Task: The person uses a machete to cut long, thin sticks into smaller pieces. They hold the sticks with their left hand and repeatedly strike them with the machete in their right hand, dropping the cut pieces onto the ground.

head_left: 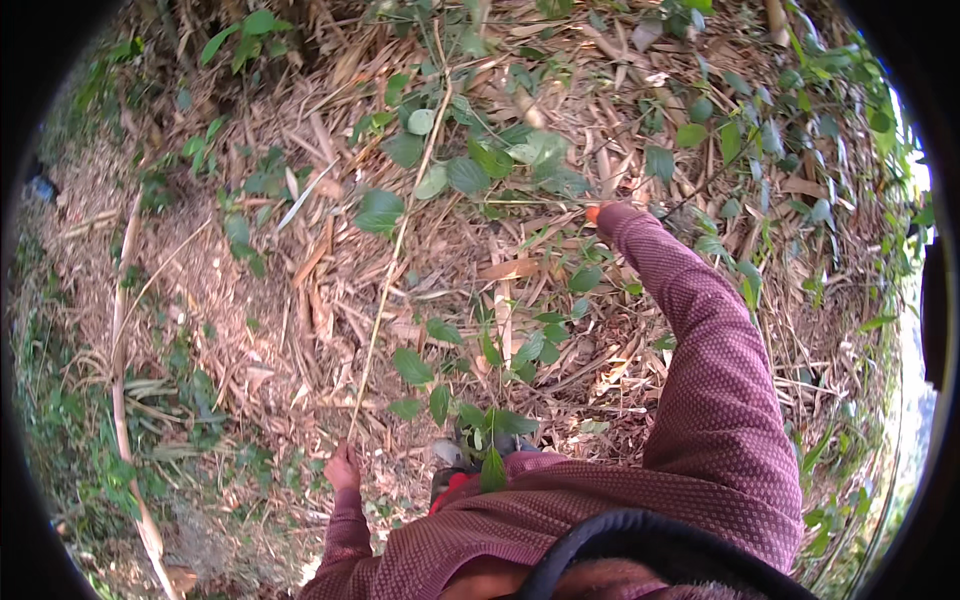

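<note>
At the lower left, my left hand [343, 467] is closed round the near end of a long, thin, pale stick [385, 290]. The stick slants up and away to the top of the view, passing beside broad green leaves [380, 212]. My right arm reaches far forward to the right of centre. The cuff mostly hides my right hand [608, 212], which appears closed on an orange-handled tool [592, 214]. A thin straight line runs left from the orange part; whether it is a blade or a stem is unclear. Leafy stems [530, 350] stand between my arms.
Dry leaves and bamboo-like litter [270, 360] cover the ground. A longer pale pole [120, 380] lies along the left side. Dense green foliage [800, 150] grows at the right. A leafy sprig [492, 450] rises in front of my body, over my shoe.
</note>
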Demonstrator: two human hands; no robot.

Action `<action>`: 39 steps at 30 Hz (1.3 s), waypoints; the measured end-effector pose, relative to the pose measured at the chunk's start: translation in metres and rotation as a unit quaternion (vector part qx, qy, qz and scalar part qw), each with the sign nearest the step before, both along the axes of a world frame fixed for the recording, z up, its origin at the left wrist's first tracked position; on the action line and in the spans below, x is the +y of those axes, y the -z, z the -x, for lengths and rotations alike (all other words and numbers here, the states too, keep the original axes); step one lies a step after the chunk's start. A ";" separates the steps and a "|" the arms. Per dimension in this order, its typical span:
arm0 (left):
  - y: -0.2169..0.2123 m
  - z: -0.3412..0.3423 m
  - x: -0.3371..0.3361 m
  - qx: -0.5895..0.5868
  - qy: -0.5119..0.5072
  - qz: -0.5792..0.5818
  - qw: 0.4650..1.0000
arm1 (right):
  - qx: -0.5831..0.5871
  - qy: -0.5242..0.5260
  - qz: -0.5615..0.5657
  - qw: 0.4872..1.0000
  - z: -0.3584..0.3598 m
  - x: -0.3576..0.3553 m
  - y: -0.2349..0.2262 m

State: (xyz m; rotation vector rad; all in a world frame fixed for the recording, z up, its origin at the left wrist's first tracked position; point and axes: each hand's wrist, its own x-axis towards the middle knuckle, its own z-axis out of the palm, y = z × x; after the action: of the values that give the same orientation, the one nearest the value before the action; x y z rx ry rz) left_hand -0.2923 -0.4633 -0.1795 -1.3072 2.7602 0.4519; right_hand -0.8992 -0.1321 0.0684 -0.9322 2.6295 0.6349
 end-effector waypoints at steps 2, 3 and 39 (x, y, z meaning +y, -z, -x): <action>0.002 -0.002 0.005 0.061 0.020 0.016 0.998 | -0.026 0.096 0.002 0.995 0.001 -0.001 0.004; 0.002 0.005 0.008 0.082 0.025 0.015 0.996 | -0.019 0.104 0.006 0.994 0.002 0.000 0.005; -0.058 0.099 0.072 0.272 0.054 -0.069 0.958 | -0.072 0.139 -0.018 0.987 -0.010 -0.006 -0.024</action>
State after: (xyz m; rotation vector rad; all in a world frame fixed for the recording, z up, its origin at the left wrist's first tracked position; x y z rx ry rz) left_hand -0.3914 -0.3910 -0.1210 -1.1248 3.1211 1.1240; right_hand -0.8888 -0.1384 0.0925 -0.5620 2.5434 0.5219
